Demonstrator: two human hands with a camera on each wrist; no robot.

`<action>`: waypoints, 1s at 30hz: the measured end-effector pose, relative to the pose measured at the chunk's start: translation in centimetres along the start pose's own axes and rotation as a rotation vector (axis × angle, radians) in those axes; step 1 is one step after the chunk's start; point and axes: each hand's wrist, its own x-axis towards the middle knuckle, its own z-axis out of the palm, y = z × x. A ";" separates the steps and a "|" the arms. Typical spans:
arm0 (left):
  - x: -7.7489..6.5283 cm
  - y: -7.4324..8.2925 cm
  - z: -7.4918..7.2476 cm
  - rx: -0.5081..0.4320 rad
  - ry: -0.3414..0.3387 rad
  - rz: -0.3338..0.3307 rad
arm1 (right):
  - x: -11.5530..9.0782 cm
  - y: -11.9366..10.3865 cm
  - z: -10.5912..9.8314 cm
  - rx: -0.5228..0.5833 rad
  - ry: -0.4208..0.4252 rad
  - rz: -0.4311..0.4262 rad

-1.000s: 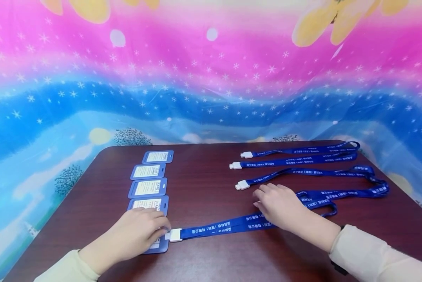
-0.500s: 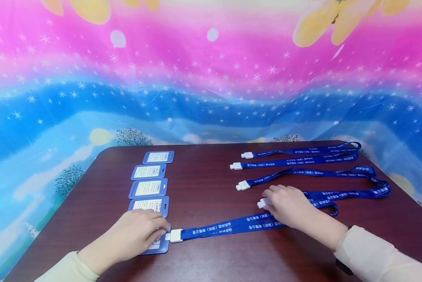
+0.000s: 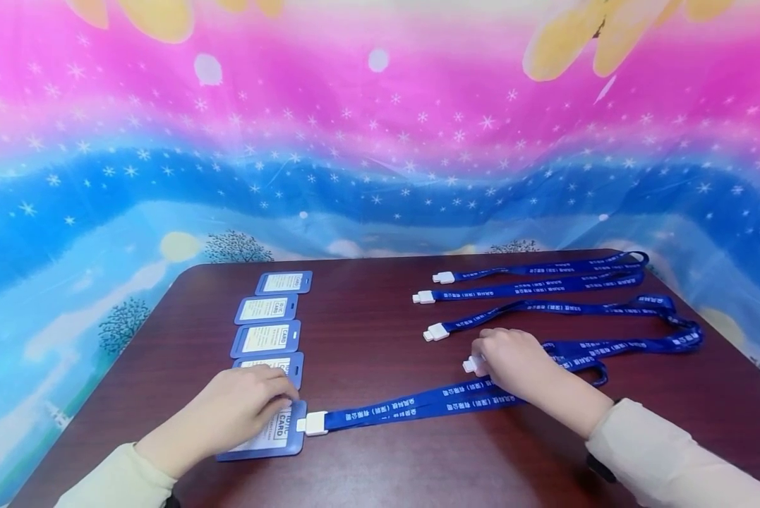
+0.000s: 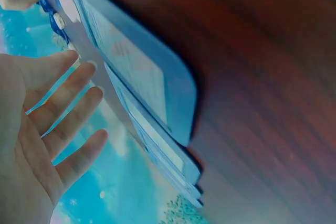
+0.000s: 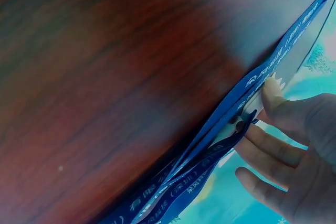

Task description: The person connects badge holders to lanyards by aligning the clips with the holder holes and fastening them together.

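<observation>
My left hand [image 3: 243,406] hovers over the nearest blue badge holder [image 3: 291,446], fingers loose and apart from it in the left wrist view. That badge holder [image 4: 176,95] lies flat, its slot end joined to the white clip [image 3: 317,423] of a blue printed lanyard [image 3: 386,410] stretched to the right. Farther right, my right hand [image 3: 516,363] pinches the white clip [image 3: 471,364] of another blue lanyard between thumb and fingers. In the right wrist view this second lanyard's strap [image 5: 210,156] trails from the clip, beside the stretched strap.
Several more blue badge holders [image 3: 265,339] run in a column up the left of the dark wooden table [image 3: 360,331]. On the right, three other lanyards [image 3: 538,289] lie side by side, clips facing left. A colourful cloth [image 3: 354,141] hangs behind the table.
My left hand has lifted off the nearest badge holder, uncovering more of its card. My right hand has brought a white clip into view and shifted slightly right.
</observation>
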 end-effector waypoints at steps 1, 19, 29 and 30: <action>0.1 -0.2 -0.1 0.007 0.000 -0.012 | 0.0 0.0 0.0 0.002 -0.003 0.003; -0.4 -4.4 1.3 0.018 -0.154 -0.300 | 0.1 0.3 0.3 0.049 -0.002 -0.030; -0.7 -4.6 1.5 0.021 -0.158 -0.302 | 0.0 0.7 -0.6 0.078 -0.064 -0.056; -0.6 -4.5 1.4 0.024 -0.160 -0.310 | 0.0 0.7 -0.6 0.077 -0.066 -0.059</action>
